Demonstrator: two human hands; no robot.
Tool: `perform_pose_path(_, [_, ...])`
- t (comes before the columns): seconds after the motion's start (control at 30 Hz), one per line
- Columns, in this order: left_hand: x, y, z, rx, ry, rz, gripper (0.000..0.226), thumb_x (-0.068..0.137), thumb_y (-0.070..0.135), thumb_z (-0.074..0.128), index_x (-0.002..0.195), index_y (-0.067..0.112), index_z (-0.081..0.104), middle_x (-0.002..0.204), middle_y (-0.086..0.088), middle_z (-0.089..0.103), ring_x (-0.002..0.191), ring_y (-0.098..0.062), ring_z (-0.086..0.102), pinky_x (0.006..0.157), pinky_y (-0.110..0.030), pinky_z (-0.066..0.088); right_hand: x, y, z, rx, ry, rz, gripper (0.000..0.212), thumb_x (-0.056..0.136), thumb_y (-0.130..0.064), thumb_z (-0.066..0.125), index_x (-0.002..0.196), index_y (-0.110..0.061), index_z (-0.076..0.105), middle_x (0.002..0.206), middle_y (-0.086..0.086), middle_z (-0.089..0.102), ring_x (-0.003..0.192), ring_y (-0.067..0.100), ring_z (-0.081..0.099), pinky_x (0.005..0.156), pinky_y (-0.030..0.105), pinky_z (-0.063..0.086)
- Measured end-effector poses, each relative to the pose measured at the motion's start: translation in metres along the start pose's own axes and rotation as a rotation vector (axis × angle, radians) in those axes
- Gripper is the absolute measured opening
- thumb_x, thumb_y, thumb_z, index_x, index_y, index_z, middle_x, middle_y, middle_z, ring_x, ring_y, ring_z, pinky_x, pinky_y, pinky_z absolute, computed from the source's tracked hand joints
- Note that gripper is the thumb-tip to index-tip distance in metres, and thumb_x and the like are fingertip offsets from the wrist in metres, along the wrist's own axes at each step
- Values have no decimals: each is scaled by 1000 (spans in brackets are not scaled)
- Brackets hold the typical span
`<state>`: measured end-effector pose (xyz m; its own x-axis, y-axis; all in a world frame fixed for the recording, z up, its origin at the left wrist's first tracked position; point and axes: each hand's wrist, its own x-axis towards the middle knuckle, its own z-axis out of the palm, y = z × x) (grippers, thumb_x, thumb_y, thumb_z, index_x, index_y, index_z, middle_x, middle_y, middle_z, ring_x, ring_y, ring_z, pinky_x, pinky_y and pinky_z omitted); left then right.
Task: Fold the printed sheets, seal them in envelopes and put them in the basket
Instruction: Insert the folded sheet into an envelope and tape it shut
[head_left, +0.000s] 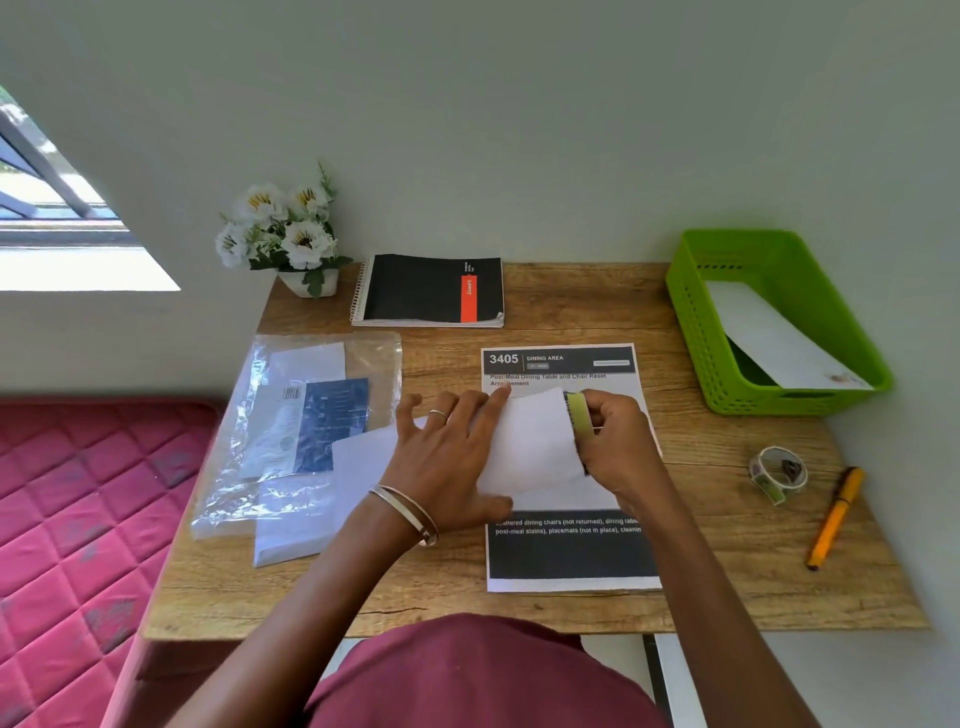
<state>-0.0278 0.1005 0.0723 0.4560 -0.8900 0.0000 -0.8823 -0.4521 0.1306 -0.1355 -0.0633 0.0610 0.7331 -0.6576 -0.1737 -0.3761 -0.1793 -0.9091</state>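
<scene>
Pressing flat with straight fingers, the left hand (447, 447) holds down a white paper envelope (524, 441) on the wooden desk (727, 545), while the right hand (615, 441) pinches a strip of yellow-green patterned tape (577, 413) against the envelope's right end. Both hands work on top of a printed sheet with black header and footer bands (571, 556), which lies square to the desk's near edge and stops a little short of it; its readable text includes "3405", "DINING AREA", "Post-Meal Dining Table and Chair Reset", and lower down "dining chairs (not returned)" and "post-meal stains), placemats (not in place), cleaning". Left of the hands, a stack of plain white envelopes (296, 525) sits half out of a clear plastic wrapper with a blue label and barcode (311, 415); the label's print is too small to read. Right of the sheet, a roll of patterned tape (778, 474) stands near an orange pen (835, 517), both close to the desk's right edge, with bare wood between them and the sheet. Farther back on the right, a green slotted plastic basket (696, 322) overhangs the desk's right side and holds one white envelope (779, 338) leaning inside it. At the back edge against the wall lie a black spiral notebook with a red band (431, 291), whose small lettering is unreadable, and a white pot of white artificial flowers (291, 234) at the back left corner.
</scene>
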Motion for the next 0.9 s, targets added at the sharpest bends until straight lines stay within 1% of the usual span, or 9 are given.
perform_pose_path(0.07, [1,-3,0,5,6,7,105,61,70,52,144,22,10,137,1,36,125,-22,34,104,-54,13,0,0,1,46,-29,29,24,78,3,70,92,-16,71,82,7,71,70,25,65,45,30,51])
perform_pose_path(0.13, [0,-8,2,6,16,-5,102,59,70,52,142,23,17,134,2,40,123,-22,37,102,-55,13,-1,2,-2,156,-49,79,17,78,-1,73,89,-13,68,77,8,70,65,22,65,47,29,51])
perform_pose_path(0.23, [-1,-24,6,15,42,-58,99,57,70,55,139,23,26,129,1,45,120,-24,42,100,-57,14,2,18,-16,194,110,112,14,76,-15,77,84,-10,66,72,6,67,60,15,63,54,31,52])
perform_pose_path(0.33, [-4,-42,9,39,39,-107,99,56,68,61,138,22,30,129,-1,47,120,-27,43,100,-58,14,7,42,-32,-144,324,127,19,77,-16,76,93,-10,67,85,6,68,79,21,64,71,35,51])
perform_pose_path(0.4, [-5,-49,12,41,31,-130,100,55,65,65,138,22,31,130,-2,48,121,-28,43,100,-58,13,11,55,-39,-310,318,155,34,75,-22,79,102,-8,65,96,9,67,93,29,62,81,38,50])
perform_pose_path(0.57, [-4,-52,20,26,12,-152,99,56,63,67,139,23,30,133,-2,46,124,-28,40,102,-59,12,23,72,-39,-556,267,219,68,62,-65,69,107,-14,59,106,12,63,100,37,56,81,47,50])
perform_pose_path(0.73, [-2,-49,24,9,-4,-158,100,60,62,67,141,23,24,137,-1,40,128,-27,35,104,-61,11,24,56,-28,-602,302,382,77,65,-51,80,122,-8,51,129,19,48,123,39,40,97,55,32])
perform_pose_path(0.8, [-3,-49,25,4,1,-158,100,61,62,67,142,23,23,137,-1,40,128,-27,34,104,-61,10,27,60,-28,-493,317,410,71,58,-47,85,114,-14,55,122,15,54,119,38,46,97,56,31])
perform_pose_path(0.9, [-4,-50,27,-10,7,-162,101,61,62,68,143,23,23,137,-1,40,128,-28,34,104,-60,9,32,66,-32,-225,412,407,53,49,-33,91,89,-27,55,96,3,67,98,32,62,90,57,42])
